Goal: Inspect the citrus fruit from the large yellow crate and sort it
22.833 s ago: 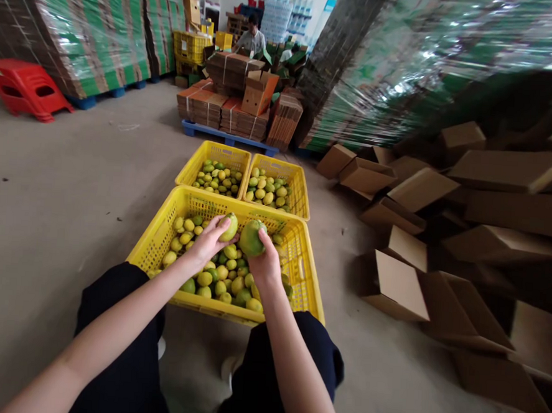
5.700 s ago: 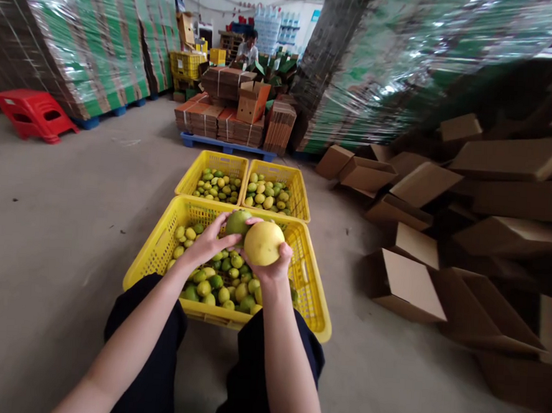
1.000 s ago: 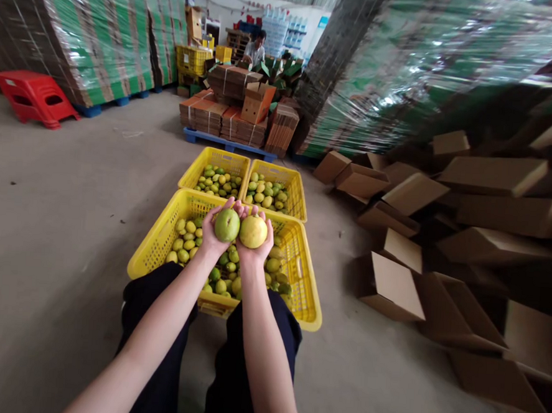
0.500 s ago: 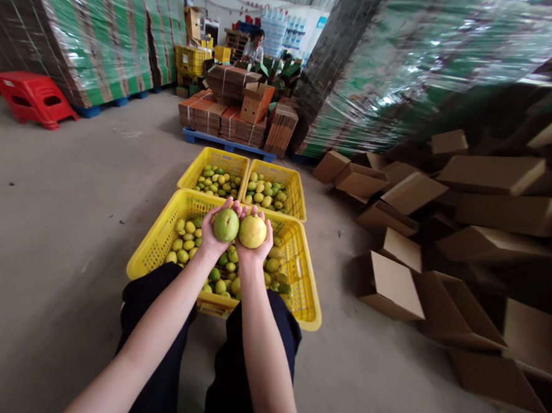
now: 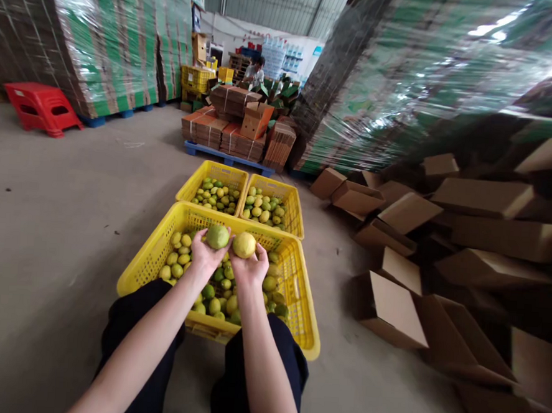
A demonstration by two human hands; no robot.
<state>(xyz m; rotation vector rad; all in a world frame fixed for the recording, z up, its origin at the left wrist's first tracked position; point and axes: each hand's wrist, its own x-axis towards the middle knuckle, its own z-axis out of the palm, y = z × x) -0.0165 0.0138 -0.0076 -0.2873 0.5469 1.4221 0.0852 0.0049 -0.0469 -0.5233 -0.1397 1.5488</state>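
My left hand [image 5: 204,258] holds a green lemon [image 5: 217,236], with the fingers curled around its left and underside. Close beside it, my right hand [image 5: 249,270] has a yellow lemon [image 5: 244,245] resting in its fingers, palm up. A narrow gap shows between the two fruits. Both hands are above a large yellow plastic crate [image 5: 150,253] in front of my knees. Many green and yellow lemons [image 5: 177,270] lie inside it, partly hidden by my forearms.
Two smaller yellow crates [image 5: 296,211] of lemons stand beyond the large one. Behind them, flattened cartons [image 5: 242,143] sit on a blue pallet [image 5: 229,159]. Open cardboard boxes [image 5: 398,309] pile up at right; a red stool [image 5: 43,108] is at left. A person [image 5: 255,72] is far back.
The view has tilted upward, so the crates appear lower. Both lemons have turned in my hands; the green one's stem end no longer faces me. The fruits sit slightly farther apart.
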